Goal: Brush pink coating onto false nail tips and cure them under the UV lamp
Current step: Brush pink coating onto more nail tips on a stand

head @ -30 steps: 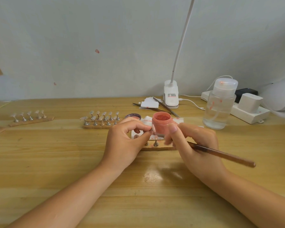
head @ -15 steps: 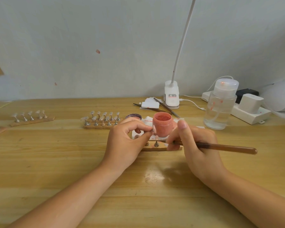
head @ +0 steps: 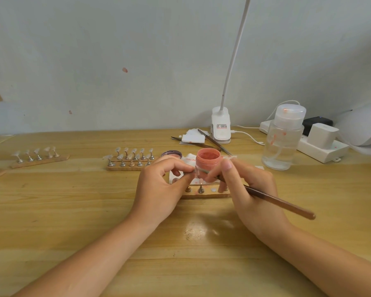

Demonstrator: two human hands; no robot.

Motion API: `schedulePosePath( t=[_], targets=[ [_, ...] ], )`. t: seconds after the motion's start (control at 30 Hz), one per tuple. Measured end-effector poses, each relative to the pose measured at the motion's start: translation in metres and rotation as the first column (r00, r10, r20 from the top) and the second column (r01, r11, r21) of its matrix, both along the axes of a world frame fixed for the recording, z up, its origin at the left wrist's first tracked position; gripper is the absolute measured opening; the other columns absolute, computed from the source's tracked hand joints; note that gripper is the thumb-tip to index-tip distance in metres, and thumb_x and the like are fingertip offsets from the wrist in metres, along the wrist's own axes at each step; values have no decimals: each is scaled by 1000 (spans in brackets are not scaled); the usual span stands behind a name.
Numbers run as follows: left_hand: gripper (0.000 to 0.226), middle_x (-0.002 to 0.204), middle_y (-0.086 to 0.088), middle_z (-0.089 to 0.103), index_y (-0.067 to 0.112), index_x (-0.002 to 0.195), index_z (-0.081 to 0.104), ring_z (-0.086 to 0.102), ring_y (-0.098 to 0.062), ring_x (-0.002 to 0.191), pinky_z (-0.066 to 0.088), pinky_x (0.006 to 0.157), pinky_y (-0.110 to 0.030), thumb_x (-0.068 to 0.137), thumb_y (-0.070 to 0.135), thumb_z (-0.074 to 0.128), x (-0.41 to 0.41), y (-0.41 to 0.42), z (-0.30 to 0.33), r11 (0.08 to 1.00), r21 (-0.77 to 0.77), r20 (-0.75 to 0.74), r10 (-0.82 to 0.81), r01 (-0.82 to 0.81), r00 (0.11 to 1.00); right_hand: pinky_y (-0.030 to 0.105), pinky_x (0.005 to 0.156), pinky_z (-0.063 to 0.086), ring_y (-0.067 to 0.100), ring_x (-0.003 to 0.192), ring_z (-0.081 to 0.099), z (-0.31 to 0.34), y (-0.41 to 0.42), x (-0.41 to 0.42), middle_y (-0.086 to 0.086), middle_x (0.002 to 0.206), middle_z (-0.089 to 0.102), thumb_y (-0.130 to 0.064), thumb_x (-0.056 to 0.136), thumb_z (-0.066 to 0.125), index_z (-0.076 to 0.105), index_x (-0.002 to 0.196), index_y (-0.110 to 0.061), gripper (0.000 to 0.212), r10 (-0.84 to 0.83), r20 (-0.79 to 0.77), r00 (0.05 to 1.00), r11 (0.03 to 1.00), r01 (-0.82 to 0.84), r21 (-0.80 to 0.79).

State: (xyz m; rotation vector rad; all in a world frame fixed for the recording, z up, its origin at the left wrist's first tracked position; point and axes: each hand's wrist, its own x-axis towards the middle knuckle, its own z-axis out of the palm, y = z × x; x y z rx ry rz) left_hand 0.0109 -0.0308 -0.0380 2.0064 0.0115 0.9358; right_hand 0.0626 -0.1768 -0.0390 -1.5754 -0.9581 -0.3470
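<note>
Coating is in hand: the left hand (head: 159, 185) pinches a clear nail tip (head: 197, 169) before the pink jar (head: 208, 160) (lid off) above the bench (head: 51, 211); the right hand (head: 247, 189) grips the brush (head: 276, 202), bristles at the tip. Next, probably even strokes.

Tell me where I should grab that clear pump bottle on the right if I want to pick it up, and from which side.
Take the clear pump bottle around its straight lower body, below the wider white cap, coming from the front with the right hand after it puts down the brush. It stands upright, and the power strip sits close behind it, so the near side is probably the freest.
</note>
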Motion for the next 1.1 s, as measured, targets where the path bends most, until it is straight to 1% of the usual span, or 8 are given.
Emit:
schedulePosePath(
  t=[0.1, 0.27, 0.4, 0.57, 0.67, 0.83, 0.97, 1.1],
  targets=[
    [30, 72, 7, 62, 25, 66, 64, 51, 4, 67, 34, 66, -2, 70, -3, 73, 1, 0, 0, 1000, -8, -4, 3, -3, 1000, 19, 55, 42, 7, 52, 56, -1, -1, 0, 0, 57, 63, -43, 87, 37, 63, 59, -16, 47, 23, -106, 994, 998, -16, 63],
    [23, 73, 5, 63, 21, 68, 66, 50, 3, 67, 35, 66, -3, 71, 0, 74, 0, 0, 1, 1000, 3, -22, -4, 4, 1000, 20, 58, 45, 5, 60, 58, 1, 0, -1, -8, 66, 64, -37, 92, 39, 66, 72, -13, 41, -17, -2, 1000, 1000, 17, 3],
    [26, 72, 8, 63, 23, 66, 64, 51, 2, 67, 34, 66, -2, 71, 0, 74, 0, -1, 1, 1000, -16, -23, 3, -3, 1000, 23, 51, 44, 8, 49, 54, 1, 0, -2, 5, 58, 64, -43, 89, 43, 64, 60, -13, 47, 26, -169, 985, 995, -9, 101],
    [20, 71, 12, 64, 21, 68, 66, 52, 2, 68, 35, 67, -3, 71, 3, 74, 0, 0, 1, 1000, -7, -31, 5, -5, 1000, 22, 52, 47, 8, 58, 59, 1, 2, -1, -2, 73, 67, -36, 92, 38, 65, 71, -11, 42, 47, -84, 995, 995, -40, 87],
    [24, 71, 13, 63, 23, 67, 64, 52, 3, 67, 34, 67, -3, 71, 2, 74, 0, -1, 1, 1000, -12, -21, 3, -3, 1000, 26, 52, 45, 18, 50, 56, 0, 0, -2, 7, 61, 65, -44, 89, 40, 64, 62, -12, 48, 66, -189, 980, 994, -48, 97],
    [22, 70, 14, 63, 22, 68, 65, 52, 4, 67, 35, 66, -2, 71, 3, 74, 0, 0, 1, 1000, 3, -14, -8, 8, 1000, 13, 53, 42, 5, 56, 58, 1, 0, -1, -3, 72, 67, -35, 91, 36, 65, 73, -12, 42, 48, -63, 997, 995, -42, 88],
    [29, 68, 12, 63, 25, 65, 64, 52, 3, 67, 35, 66, -2, 70, -1, 74, 0, -1, 0, 1000, 9, 9, -1, 1, 1000, 22, 52, 45, 8, 52, 56, -1, 0, -2, 2, 60, 64, -43, 88, 36, 63, 61, -15, 47, 52, -129, 990, 996, -42, 81],
    [29, 67, 5, 63, 27, 64, 65, 51, 0, 65, 35, 65, -3, 69, 1, 75, 0, 0, -1, 1000, 7, 13, 0, 0, 1000, 16, 57, 41, 5, 59, 56, 0, -1, 0, -2, 66, 65, -36, 91, 34, 64, 67, -13, 44, -7, -5, 1000, 999, 7, 44]
  ],
)
